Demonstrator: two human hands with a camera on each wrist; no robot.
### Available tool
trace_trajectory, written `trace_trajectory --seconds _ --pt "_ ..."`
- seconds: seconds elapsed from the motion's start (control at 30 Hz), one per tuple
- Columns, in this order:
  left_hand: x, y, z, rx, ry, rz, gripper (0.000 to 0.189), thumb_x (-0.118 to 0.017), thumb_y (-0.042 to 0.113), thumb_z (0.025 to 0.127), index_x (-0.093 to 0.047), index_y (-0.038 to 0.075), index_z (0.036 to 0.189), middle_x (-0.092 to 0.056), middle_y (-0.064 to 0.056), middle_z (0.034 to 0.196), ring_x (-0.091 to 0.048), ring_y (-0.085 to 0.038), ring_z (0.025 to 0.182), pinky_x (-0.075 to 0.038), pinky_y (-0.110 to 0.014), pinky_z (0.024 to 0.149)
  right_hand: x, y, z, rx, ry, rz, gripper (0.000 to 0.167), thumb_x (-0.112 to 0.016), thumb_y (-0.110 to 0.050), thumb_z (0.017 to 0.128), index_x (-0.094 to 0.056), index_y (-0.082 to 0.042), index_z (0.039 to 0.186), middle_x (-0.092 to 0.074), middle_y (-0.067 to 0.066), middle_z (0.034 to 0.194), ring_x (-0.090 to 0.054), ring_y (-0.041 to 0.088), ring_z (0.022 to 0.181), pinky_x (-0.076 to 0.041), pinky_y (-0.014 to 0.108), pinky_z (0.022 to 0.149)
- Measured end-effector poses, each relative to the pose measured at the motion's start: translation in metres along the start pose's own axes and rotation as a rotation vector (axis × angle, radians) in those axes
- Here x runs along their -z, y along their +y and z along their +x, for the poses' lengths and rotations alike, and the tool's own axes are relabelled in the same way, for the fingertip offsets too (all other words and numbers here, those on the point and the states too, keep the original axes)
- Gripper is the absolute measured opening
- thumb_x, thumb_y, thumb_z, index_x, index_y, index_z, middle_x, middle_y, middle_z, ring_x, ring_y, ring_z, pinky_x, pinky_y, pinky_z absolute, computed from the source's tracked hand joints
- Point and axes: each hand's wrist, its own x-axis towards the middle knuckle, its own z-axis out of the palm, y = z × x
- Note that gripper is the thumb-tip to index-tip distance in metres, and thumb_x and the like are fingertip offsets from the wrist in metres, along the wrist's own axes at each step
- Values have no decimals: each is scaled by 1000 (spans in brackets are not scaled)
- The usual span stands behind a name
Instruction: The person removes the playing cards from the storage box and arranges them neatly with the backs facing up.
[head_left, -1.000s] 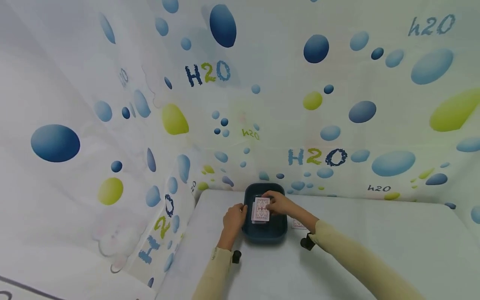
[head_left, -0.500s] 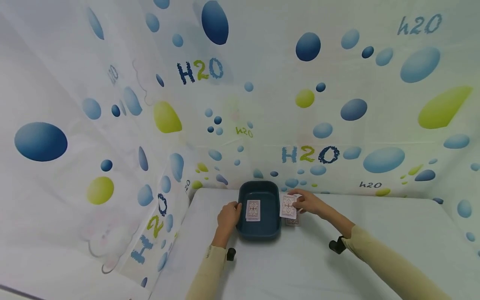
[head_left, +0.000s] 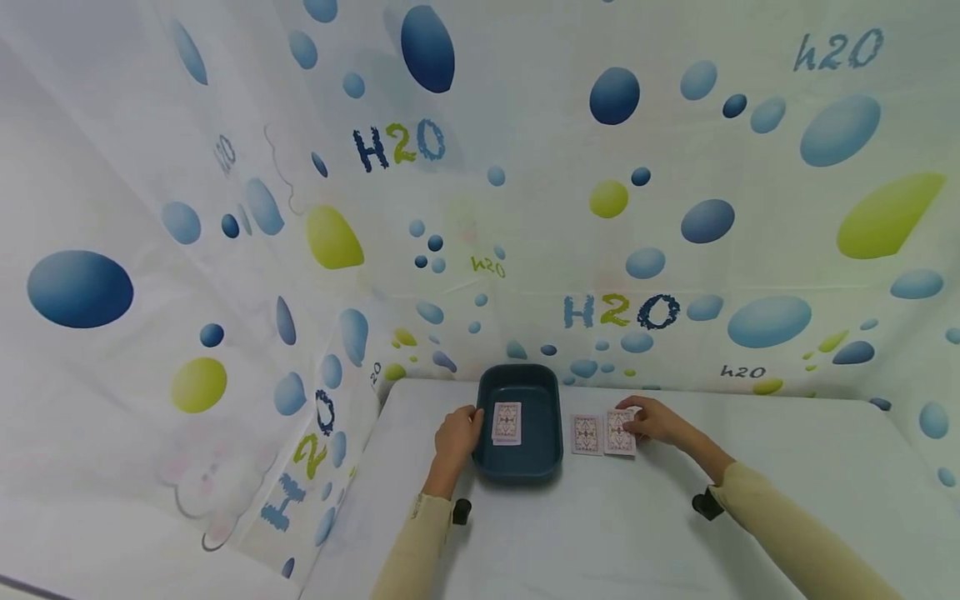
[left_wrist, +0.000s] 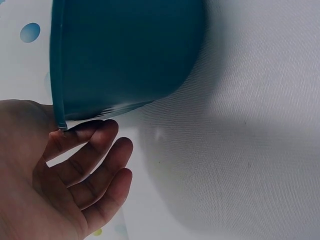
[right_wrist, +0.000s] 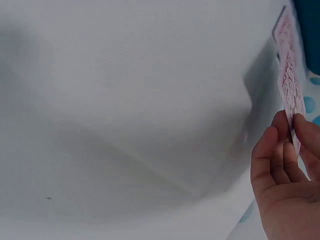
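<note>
My right hand [head_left: 654, 421] pinches a playing card [head_left: 619, 432] between thumb and fingers, its red-patterned back facing up. In the right wrist view the held card [right_wrist: 291, 85] stands out past the fingertips. Just left of it, a second playing card [head_left: 587, 435] lies back up on the table. Playing cards [head_left: 507, 423] lie slightly fanned in a dark teal plastic tray [head_left: 517, 472]. My left hand [head_left: 457, 432] holds the tray's left rim; the left wrist view shows its fingers [left_wrist: 102, 145] curled beneath the rim, the thumb mostly hidden.
A white cloth covers the table [head_left: 570, 542]. Behind it hangs a white curtain [head_left: 525, 225] printed with blue and green drops and "H2O". Black wrist devices [head_left: 707, 503] sit below both sleeves.
My right hand has lifted a playing card out of the tray and carried it right, past the card on the table, and lowered it there. The left hand stays at the rim.
</note>
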Motion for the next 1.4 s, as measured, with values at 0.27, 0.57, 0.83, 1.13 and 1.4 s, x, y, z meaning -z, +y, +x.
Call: trace_trajectory --seconds 0.27,0.57,0.83,1.13,1.4 --pt "-1 0 0 20 -7 -1 30 -55 32 103 -71 6 100 -70 -8 85 -56 -19 66 -45 -36 60 -13 12 6 -21 74 -94 34 -68 -9 94 -59 -1 126 -54 7 85 -49 18 74 -42 30 64" --pt "-3 1 1 30 -11 -9 31 -56 32 103 -72 6 103 -71 -8 86 -57 -19 67 -45 -36 60 -25 7 7 49 211 -237 28 -72 -7 89 -64 2 114 -56 13 91 -49 22 83 -41 34 71" --pt "-3 -1 1 33 -14 -17 31 -55 33 103 -72 6 100 -71 -8 85 -57 -19 67 -45 -35 59 -26 2 5 28 225 -256 25 -73 -7 89 -65 -1 112 -54 17 100 -50 25 90 -45 39 78" --pt "-4 0 0 28 -9 -13 30 -57 32 102 -70 7 93 -71 -9 84 -58 -20 65 -45 -36 58 -23 1 1 33 210 -247 27 -69 -8 91 -64 3 115 -54 22 106 -54 30 94 -48 47 84" --pt "-4 0 1 33 3 0 30 -56 32 102 -71 7 95 -71 -10 84 -58 -20 66 -45 -37 59 -21 -2 8 -33 195 -369 52 -63 -21 98 -48 13 135 -54 34 125 -57 46 115 -46 56 100"
